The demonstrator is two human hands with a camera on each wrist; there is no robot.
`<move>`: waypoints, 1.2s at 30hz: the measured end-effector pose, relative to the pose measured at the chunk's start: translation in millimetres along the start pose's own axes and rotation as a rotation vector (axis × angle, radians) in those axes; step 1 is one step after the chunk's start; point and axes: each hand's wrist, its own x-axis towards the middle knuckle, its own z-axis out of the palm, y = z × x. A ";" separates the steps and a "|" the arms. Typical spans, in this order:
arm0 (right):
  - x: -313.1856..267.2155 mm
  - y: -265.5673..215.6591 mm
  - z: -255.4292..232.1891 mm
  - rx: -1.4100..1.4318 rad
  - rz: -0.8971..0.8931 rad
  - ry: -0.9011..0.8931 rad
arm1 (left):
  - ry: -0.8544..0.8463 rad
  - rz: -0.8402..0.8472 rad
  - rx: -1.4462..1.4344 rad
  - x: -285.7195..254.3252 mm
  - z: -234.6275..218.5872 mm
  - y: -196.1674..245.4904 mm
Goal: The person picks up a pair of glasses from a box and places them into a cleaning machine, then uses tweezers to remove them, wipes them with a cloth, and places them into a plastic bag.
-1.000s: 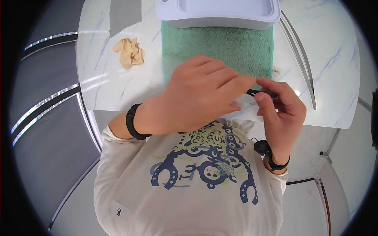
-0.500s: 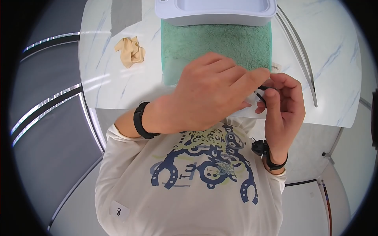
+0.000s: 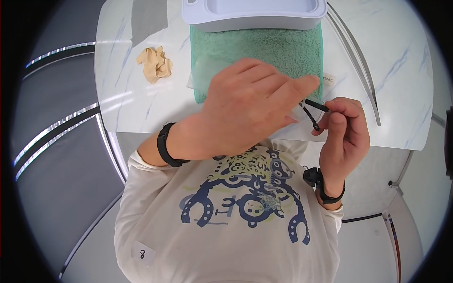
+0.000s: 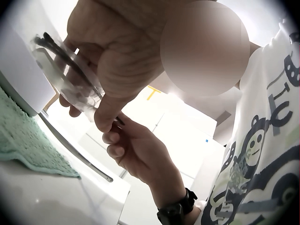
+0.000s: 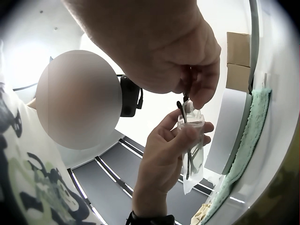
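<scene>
In front of the chest, my left hand [image 3: 252,106] holds a clear plastic bag [image 5: 198,161], its thumb pressing on the near side in the right wrist view. Thin black arms of what look like glasses [image 5: 189,164] run along inside the bag. Two dark arm ends [image 3: 310,117] stick out past the left fingers. My right hand [image 3: 347,134] pinches the tip of one of them between thumb and forefinger, while the other points down towards the body. The left palm hides most of the bag from the head view.
A pale lilac tub [image 3: 259,22] stands at the back on a green towel [image 3: 264,45]. On the left lie a crumpled beige cloth [image 3: 155,64] and a grey sheet [image 3: 148,19]. A long curved metal strip [image 3: 361,66] lies right of the towel.
My right fingers have shifted slightly right, and more of the black arms shows between the hands. A translucent bag edge now appears left of the left hand.
</scene>
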 end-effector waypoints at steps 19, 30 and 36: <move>7.7 -7.2 13.9 0.041 0.176 -0.065 | 0.006 0.029 -0.124 -0.3 9.3 -5.2; 12.9 1.8 12.2 -0.066 0.117 -0.115 | -0.042 0.012 -0.120 5.0 12.4 -11.9; 11.7 -1.0 10.8 -0.030 -0.019 -0.112 | -0.016 0.004 -0.129 6.2 7.5 -7.0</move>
